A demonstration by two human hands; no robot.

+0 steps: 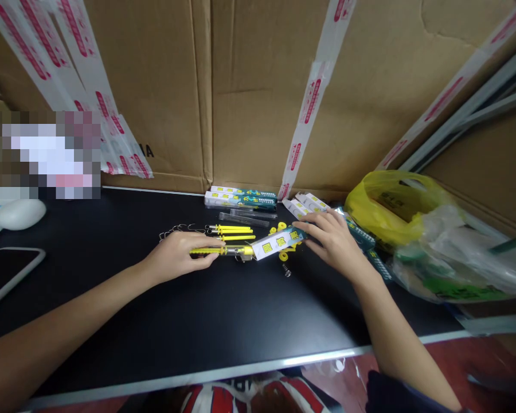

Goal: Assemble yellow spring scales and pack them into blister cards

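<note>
My left hand (pixel 179 256) pinches a slim yellow pen-shaped tool (pixel 232 250) with a metal middle section. Its right end meets the near end of a narrow white and teal box (pixel 277 243) with yellow characters. How far the tool reaches into the box, I cannot tell. My right hand (pixel 333 238) grips the other end of that box between thumb and fingers. Just behind my left hand lie several similar yellow pieces (pixel 236 229) with metal ends. Small yellow rings (pixel 283 256) are scattered under and around the box, and a small spring (pixel 286 271) lies nearer me.
More narrow boxes (pixel 241 198) are stacked against the cardboard wall, with clear plastic tubes (pixel 245 219) in front. White box ends (pixel 312 201) lie behind my right hand. At right sit a yellow plastic bag (pixel 382 206) and a clear bag (pixel 447 258). A phone-like device (pixel 8 272) lies left.
</note>
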